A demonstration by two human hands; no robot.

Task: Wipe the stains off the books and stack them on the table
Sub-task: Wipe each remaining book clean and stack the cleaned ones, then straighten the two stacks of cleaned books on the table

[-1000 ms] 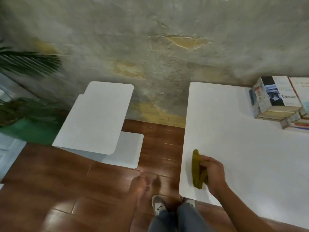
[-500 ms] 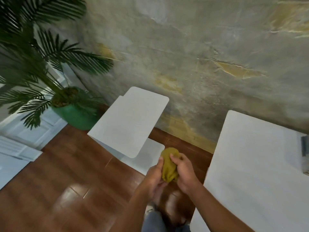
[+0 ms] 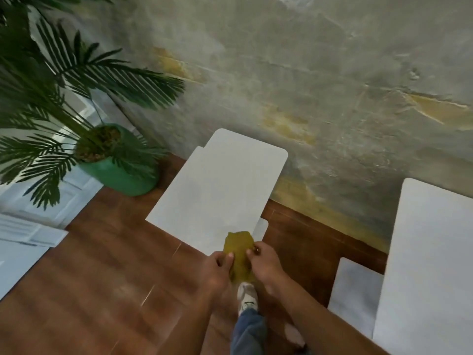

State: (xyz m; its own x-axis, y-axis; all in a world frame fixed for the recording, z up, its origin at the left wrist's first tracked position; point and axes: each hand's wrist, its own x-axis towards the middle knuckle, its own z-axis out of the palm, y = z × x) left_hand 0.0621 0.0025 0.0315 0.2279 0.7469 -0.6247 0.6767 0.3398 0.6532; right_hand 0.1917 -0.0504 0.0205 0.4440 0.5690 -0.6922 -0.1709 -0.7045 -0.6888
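On the left stands a green plant pot point(image 3: 120, 172), and in the middle your left hand point(image 3: 217, 270) and right hand point(image 3: 263, 262) both pinch the yellow cloth point(image 3: 238, 252). The white worktop point(image 3: 430, 252) is on the right. No books show here, so I think all the wiping and stacking is still left.

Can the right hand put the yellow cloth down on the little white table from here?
Probably yes. The right hand and left hand both hold the yellow cloth right at the near edge of the little white table, with nothing in between.
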